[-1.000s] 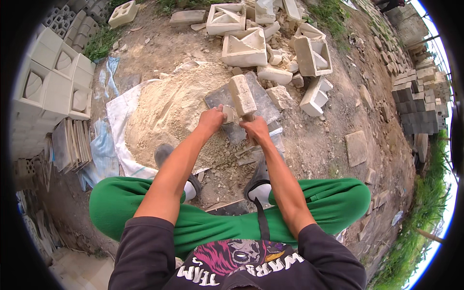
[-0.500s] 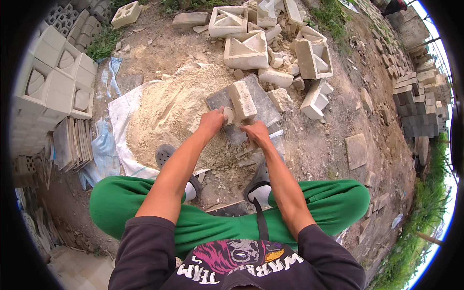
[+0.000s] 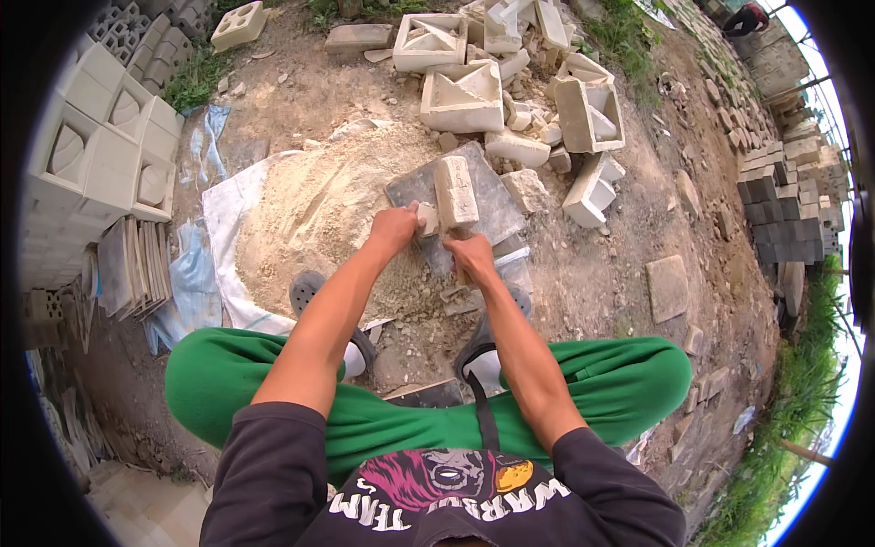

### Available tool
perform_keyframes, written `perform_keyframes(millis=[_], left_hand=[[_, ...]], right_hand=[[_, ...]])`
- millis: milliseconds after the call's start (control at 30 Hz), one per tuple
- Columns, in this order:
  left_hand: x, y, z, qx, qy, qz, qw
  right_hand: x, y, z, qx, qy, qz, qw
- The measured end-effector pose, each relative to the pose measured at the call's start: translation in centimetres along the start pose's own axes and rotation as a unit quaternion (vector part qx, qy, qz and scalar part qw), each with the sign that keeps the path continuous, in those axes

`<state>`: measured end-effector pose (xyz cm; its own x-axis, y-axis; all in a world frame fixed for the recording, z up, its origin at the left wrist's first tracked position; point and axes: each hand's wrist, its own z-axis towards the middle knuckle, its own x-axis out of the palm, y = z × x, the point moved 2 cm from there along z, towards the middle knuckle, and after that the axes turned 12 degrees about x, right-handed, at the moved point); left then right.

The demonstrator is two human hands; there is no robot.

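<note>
My left hand [image 3: 395, 226] is closed on a small pale chunk of broken block [image 3: 427, 219], which rests against a grey slab [image 3: 497, 196]. My right hand [image 3: 469, 255] is wrapped round the handle of a mallet. The mallet's dusty, block-shaped head [image 3: 457, 191] lies over the slab just beyond my fist, and the handle's end shows below the hand. To the left, a heap of pale crushed powder [image 3: 319, 201] spreads over a white sheet [image 3: 223, 214]. A pale broken lump [image 3: 526, 191] sits by the slab's right edge.
Broken hollow blocks [image 3: 463, 98] and rubble are piled beyond the slab. Stacked pale blocks [image 3: 100, 137] and thin boards [image 3: 137, 264] stand at left, beside blue plastic [image 3: 190, 283]. Grey blocks [image 3: 782, 205] are stacked at right. Another person [image 3: 747, 18] is at the far right.
My right hand has shifted slightly left, and the mallet head has turned a little more upright in the picture. The left hand keeps the chunk in nearly the same place.
</note>
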<state>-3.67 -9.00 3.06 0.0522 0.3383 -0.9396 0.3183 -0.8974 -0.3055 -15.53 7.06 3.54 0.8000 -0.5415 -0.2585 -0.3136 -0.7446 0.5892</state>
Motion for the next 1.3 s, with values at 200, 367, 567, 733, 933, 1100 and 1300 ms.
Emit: perform_keyframes(millis=[200,367,567,733,933,1100,1300], left_hand=[[0.8,0.6,0.2,0.010,-0.020,-0.028,0.999],[0.7,-2.2,0.1,-0.088,-0.072,-0.050,0.992],[1.5,-1.7,0.0,-0.066,-0.078,-0.054,0.993],[1.8,-1.4,-0.4,-0.080,-0.087,-0.069,0.991],[2.2,-1.0,-0.5,-0.057,-0.069,-0.065,0.994],[0.6,-1.9,-0.7,-0.057,-0.060,-0.096,0.992],[1.3,-1.4,-0.6,-0.057,-0.072,-0.087,0.992]], right_hand=[[-0.5,2.7,-1.7,-0.076,-0.061,0.031,0.995],[-0.2,3.5,-2.5,-0.121,-0.120,-0.007,0.985],[0.9,-1.0,-0.5,-0.027,-0.083,-0.062,0.994],[-0.8,1.7,-1.4,-0.063,-0.071,-0.042,0.995],[-1.1,5.6,-3.4,-0.156,-0.119,-0.011,0.981],[-0.8,1.1,-1.0,-0.048,-0.112,-0.256,0.959],[-2.7,0.6,0.6,-0.005,-0.042,-0.205,0.978]])
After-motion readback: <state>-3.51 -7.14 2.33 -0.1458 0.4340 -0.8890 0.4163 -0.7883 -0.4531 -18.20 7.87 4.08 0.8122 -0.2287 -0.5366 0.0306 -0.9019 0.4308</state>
